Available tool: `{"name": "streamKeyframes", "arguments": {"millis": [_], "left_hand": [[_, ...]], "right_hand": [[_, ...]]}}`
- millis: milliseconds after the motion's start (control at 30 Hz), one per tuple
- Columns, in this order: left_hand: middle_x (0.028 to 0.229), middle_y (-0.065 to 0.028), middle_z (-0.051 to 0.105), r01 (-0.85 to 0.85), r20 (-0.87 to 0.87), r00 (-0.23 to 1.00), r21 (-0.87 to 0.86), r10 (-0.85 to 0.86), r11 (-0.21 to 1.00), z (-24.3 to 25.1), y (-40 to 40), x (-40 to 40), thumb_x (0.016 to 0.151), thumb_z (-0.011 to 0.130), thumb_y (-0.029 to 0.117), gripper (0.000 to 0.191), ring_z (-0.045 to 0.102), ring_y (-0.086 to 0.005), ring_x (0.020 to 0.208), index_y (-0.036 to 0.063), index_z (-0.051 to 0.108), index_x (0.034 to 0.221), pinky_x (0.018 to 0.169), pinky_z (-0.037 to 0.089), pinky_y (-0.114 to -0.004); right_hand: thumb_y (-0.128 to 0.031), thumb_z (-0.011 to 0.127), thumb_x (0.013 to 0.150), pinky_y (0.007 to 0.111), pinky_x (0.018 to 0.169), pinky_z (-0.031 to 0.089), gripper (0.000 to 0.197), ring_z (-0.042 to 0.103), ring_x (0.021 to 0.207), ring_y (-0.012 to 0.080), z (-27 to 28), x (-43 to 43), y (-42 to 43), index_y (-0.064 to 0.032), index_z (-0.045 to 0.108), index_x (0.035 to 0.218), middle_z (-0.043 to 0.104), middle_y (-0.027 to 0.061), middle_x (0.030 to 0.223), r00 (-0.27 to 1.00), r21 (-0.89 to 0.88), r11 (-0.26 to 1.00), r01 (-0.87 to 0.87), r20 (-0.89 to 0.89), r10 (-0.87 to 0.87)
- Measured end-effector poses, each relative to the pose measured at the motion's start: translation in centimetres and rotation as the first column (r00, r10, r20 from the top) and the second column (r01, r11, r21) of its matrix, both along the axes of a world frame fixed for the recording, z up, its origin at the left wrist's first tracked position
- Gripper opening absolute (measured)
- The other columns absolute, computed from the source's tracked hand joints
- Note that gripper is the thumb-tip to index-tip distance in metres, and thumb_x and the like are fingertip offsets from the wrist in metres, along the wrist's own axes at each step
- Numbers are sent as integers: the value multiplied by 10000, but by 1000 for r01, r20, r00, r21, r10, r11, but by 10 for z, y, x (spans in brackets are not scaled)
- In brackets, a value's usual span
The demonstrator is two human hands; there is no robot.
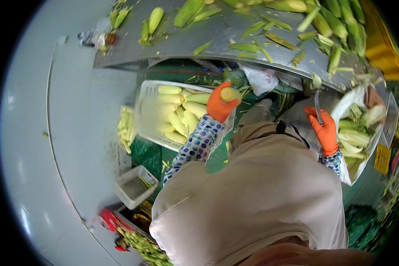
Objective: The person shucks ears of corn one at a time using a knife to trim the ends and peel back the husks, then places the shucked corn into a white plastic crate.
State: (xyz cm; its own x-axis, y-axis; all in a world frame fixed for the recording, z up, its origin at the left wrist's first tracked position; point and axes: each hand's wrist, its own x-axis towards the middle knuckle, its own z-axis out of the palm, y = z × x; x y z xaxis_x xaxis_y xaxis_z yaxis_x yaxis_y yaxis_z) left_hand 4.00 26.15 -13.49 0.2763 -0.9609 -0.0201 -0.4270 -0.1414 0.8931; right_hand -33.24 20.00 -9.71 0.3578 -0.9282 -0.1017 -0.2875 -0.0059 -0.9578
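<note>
My left hand (216,105), in an orange glove, grips an ear of corn (229,94) whose cut end faces up. It is over the right rim of a white plastic basket (140,99), where many pale husked ears (177,123) lie. My right hand (325,131), also gloved in orange, holds a knife (317,103) with the blade pointing toward the metal table. A pale green piece of corn (316,81) appears at the blade's tip; whether it touches the blade I cannot tell. Right of this hand stands a white sack (349,176) filled with husks (354,138).
Ahead, a metal table (216,36) bears loose husks and unhusked corn (334,25). Husks (126,128) lie left of the basket. A smaller white basket (136,199) stands behind on the left, near a crate of green material (146,246). A yellow sheet (382,46) hangs at far right.
</note>
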Motion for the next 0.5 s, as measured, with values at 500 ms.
{"name": "streamKeyframes", "arguments": {"millis": [500], "left_hand": [[1461, -207, 332, -830, 719, 543, 382, 433, 406, -23, 71, 215, 741, 736, 240, 749, 403, -346, 1297, 72, 397, 1387, 1051, 381, -410]], "right_hand": [[-100, 650, 852, 300, 684, 470, 182, 616, 769, 199, 9, 61, -19, -45, 702, 1017, 656, 96, 899, 911, 109, 958, -263, -299, 284]]}}
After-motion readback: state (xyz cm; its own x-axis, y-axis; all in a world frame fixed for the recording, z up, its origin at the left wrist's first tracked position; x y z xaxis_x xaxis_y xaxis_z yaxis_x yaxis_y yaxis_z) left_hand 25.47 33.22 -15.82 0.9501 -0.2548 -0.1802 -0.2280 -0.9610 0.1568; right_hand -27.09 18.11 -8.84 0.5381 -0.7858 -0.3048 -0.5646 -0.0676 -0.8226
